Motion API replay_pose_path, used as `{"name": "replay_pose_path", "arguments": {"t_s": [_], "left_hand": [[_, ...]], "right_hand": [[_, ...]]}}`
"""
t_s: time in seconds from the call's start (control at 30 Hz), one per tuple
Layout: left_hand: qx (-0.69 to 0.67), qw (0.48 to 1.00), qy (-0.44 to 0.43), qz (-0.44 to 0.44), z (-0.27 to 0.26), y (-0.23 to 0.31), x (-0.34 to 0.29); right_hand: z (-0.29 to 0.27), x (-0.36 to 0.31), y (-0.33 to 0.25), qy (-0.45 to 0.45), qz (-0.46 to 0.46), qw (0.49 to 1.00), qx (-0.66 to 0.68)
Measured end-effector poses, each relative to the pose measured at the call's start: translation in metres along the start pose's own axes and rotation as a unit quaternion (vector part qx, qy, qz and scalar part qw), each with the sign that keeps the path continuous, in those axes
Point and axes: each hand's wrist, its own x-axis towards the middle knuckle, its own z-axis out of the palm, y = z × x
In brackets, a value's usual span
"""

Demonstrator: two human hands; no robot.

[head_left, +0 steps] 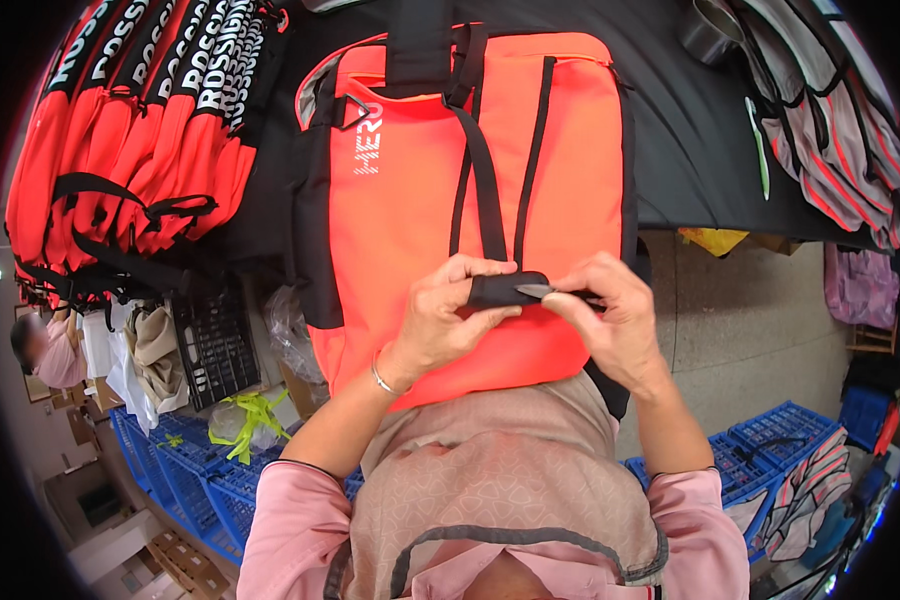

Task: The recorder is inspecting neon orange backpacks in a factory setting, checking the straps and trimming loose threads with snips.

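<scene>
A large orange-red bag [410, 240] with black side panels, black piping and black webbing lies across the table's front edge and against my body. My left hand [435, 318] pinches a padded black strap piece [493, 290] between thumb and fingers, just above the bag's front. Closed around small thread snips [534, 291], my right hand [612, 318] holds their metal blade tip against the right end of that black piece. The rest of the snips is mostly hidden by my fingers. A black webbing strap [480, 170] runs down the bag toward my hands.
Several red and black bags [135, 150] are stacked at the far left. Grey striped fabric pieces [820, 120] hang at the right beside a metal cup [712, 32] and a thin white-green tool [758, 150]. Blue crates [770, 450] stand below on both sides. Another person [55, 350] is at far left.
</scene>
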Motion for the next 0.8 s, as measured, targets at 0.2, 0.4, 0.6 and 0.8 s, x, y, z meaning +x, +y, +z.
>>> {"name": "replay_pose_path", "arguments": {"t_s": [0.2,0.4,0.6,0.8], "left_hand": [[0.143,0.98,-0.108,0.09,-0.006,0.03,-0.051],[0.192,0.938,-0.254,0.14,-0.012,0.028,-0.076],[0.119,0.972,-0.139,0.146,0.007,0.023,-0.093],[0.239,0.916,-0.147,0.286,0.001,0.035,-0.079]], "right_hand": [[-0.026,-0.008,0.023,0.124,0.149,0.971,0.138],[-0.013,-0.04,0.028,0.014,0.265,0.951,0.159],[0.009,-0.061,0.012,-0.128,0.363,0.909,0.162],[0.026,-0.063,0.004,-0.025,0.309,0.92,0.24]]}}
